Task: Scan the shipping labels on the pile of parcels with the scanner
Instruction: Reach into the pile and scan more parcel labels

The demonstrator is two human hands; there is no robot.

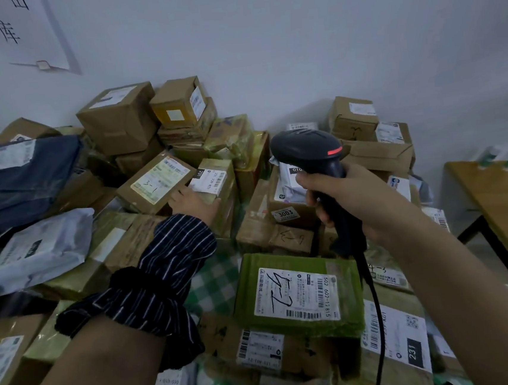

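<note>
Our right hand [353, 201] is wrapped round the handle of the black handheld barcode scanner [307, 151]. Its head, with a red strip, is raised above the pile of brown cardboard parcels [118, 121] and points away from us, toward the wall. Its black cable [376, 320] hangs down past the flat green parcel [296, 293], which bears a white shipping label and lies nearest us. Our left hand [193, 202], in a dark striped sleeve [167, 269], reaches to the small tape-wrapped box [224, 192] and touches its white label marked 231 [209, 179]; whether those fingers grip the box we cannot tell. A green-and-white checked cloth [214, 277] shows between parcels, and a wooden table [507, 199] stands at the right
</note>
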